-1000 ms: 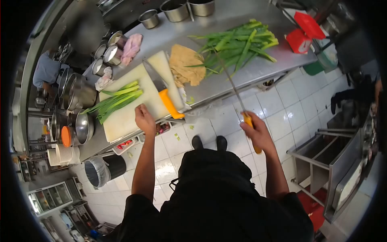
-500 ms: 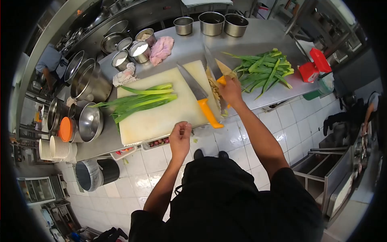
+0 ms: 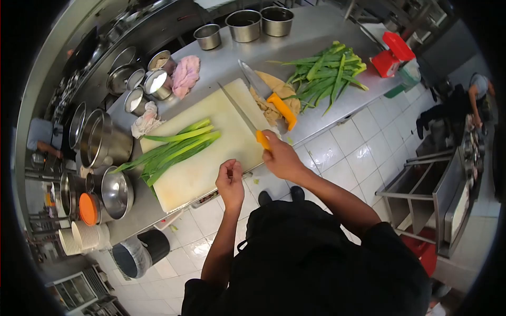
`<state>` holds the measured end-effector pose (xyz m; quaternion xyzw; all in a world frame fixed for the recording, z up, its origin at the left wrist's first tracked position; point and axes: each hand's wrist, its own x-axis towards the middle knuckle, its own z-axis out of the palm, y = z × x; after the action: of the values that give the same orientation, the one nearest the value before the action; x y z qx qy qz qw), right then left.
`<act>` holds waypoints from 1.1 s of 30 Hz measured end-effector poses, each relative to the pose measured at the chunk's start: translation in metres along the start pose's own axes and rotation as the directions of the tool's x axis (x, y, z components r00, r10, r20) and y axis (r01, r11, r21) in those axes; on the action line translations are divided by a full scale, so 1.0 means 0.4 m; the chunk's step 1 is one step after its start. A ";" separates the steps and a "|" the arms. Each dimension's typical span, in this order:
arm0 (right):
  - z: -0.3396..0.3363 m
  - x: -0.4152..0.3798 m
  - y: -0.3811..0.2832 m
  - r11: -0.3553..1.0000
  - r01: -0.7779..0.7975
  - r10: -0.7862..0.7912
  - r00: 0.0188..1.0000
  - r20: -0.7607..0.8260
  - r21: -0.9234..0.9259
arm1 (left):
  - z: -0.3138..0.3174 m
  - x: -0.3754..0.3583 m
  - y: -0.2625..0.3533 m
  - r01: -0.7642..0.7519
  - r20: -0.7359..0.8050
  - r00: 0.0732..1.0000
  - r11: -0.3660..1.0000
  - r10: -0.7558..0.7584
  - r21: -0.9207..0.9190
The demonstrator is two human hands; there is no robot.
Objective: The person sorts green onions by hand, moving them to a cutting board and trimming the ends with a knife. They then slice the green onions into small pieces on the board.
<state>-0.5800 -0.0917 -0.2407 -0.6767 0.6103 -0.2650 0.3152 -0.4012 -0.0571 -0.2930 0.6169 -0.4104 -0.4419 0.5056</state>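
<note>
Across the counter (image 3: 219, 66), we list knives, two, orange-handled. First knife (image 3: 246, 118): handle clasped in our right hand (image 3: 283, 157), slim blade slanting over the board (image 3: 168, 181). Second knife (image 3: 275, 101): broader, resting on a tan cloth (image 3: 279, 85). Greens, two lots: one bunch (image 3: 182, 143), long, pale-stemmed, on the board; one heap (image 3: 334, 73) beside the cloth. Our left hand (image 3: 230, 181): half-curled near the board's front edge. Pots (image 3: 244, 27), three. Scale (image 3: 386, 63), one, red; any writing too small to read.

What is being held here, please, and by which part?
The right hand holds a knife by its orange handle; the left hand, fingers curled, shows nothing held.
</note>
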 end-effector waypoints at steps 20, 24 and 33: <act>-0.735 -0.285 0.677 0.983 -0.063 0.154 0.784 -0.602 0.170 | 0.214 0.102 -0.066 -0.172 -0.350 0.861 0.860 0.368 0.480; -0.812 -0.078 0.793 0.969 -0.215 0.096 0.785 -0.612 -0.124 | 0.239 0.089 -0.048 -0.129 -0.378 0.839 0.818 0.391 0.561; -0.900 0.225 0.965 0.875 -0.353 0.138 0.837 -0.529 -0.330 | 0.269 0.088 -0.012 -0.015 -0.424 0.800 0.722 0.424 0.692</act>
<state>-1.0917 -0.2399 -0.2945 -0.5521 0.7954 -0.2481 0.0314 -0.4946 -0.1179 -0.3127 0.7987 -0.4471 -0.0030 0.4027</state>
